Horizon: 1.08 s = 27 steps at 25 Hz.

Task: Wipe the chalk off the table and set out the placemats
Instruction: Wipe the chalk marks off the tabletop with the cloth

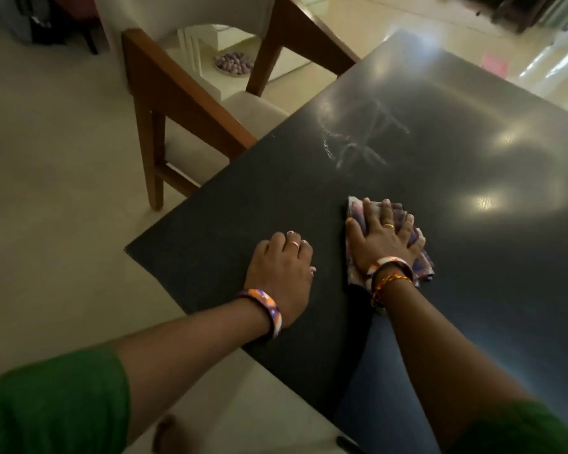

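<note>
Head view: looks down over a dark table (pixel 210 231) from one of its corners, with both forearms reaching in from the near edge
Right hand: the right hand (pixel 382 239) lies flat with fingers spread on a folded cloth (pixel 422 257), palm pressing it to the tabletop; it holds the cloth by downward pressure, not by a pinch, which suits a sweeping wipe
Left hand: the left hand (pixel 281 270) rests on the bare tabletop near the corner, fingers loosely bent and gripping nothing; my reading is that it props the body while the other arm works
Cloth: patterned, bunched under the palm, its edges showing on the far and right sides of the hand; it sits on the near part of the table, apart from the marks
Chalk: pale chalk marks (pixel 358 139) lie farther in, beyond the cloth and not yet reached; the strokes are faint and smeared, possibly partly rubbed, though glare makes that hard to judge
Stage: the wiping step is in hand and unfinished; placemats do not show anywhere in the frame
Chair: a wooden chair (pixel 184 103) with a pale seat stands tucked against the far left side of the table
Beyond: a shallow bowl of round purple balls (pixel 233 63) sits on the floor behind the chair
Count: two hands, one cloth, one patch of chalk, one chair, one bangle on each wrist, one ring on each hand, zero placemats
</note>
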Motion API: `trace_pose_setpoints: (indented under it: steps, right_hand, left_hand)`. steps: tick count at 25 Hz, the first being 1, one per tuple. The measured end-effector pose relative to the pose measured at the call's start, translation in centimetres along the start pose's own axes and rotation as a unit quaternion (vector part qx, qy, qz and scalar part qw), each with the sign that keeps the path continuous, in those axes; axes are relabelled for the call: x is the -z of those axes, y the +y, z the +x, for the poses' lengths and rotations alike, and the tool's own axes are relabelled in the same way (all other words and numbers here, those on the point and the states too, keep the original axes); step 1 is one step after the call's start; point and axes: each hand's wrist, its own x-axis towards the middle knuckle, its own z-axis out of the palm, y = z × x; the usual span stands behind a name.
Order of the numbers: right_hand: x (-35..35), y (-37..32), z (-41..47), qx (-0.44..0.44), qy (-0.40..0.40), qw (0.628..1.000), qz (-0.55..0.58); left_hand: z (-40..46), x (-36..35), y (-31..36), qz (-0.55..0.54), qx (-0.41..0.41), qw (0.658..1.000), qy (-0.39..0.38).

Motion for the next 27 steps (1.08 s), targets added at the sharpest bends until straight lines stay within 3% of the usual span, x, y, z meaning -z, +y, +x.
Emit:
trace_pose_setpoints:
  steps: [3, 8, 12, 14, 17, 20, 24, 27]
  right_hand:
    - [0.0, -0.6, 0.3, -0.043, 0.011, 0.999, -0.002]
    - [-0.5, -2.6, 2.9, -0.163, 0.018, 0.986, 0.027]
    - [-0.6, -5.8, 7.3, -0.2, 0.042, 0.978, 0.033]
    - [-0.6, -9.0, 9.3, -0.182, 0.037, 0.982, 0.035]
    - [-1.4, -14.9, 9.6, -0.06, 0.027, 0.997, 0.042]
    - [-1.7, -14.5, 8.3, -0.024, 0.03, 0.999, 0.025]
    - [0.2, -5.1, 7.3, -0.249, 0.047, 0.966, 0.048]
    - [0.6, -4.3, 7.1, -0.351, 0.049, 0.933, 0.053]
  left_hand:
    - [2.6, 0.8, -7.0, -0.013, -0.119, 0.993, 0.023]
    - [10.9, 0.8, -13.4, -0.04, -0.063, 0.995, 0.061]
    - [16.4, 0.6, -14.6, -0.039, -0.052, 0.995, 0.077]
    - [18.9, 0.9, -14.7, -0.032, -0.053, 0.995, 0.076]
    - [22.4, 0.9, -15.4, -0.069, -0.044, 0.996, 0.047]
    - [24.9, 0.4, -16.3, -0.083, -0.032, 0.996, -0.013]
    - [24.9, -0.7, -17.0, -0.106, -0.074, 0.991, 0.018]
    - [25.2, -1.0, -17.5, -0.132, -0.086, 0.987, 0.04]
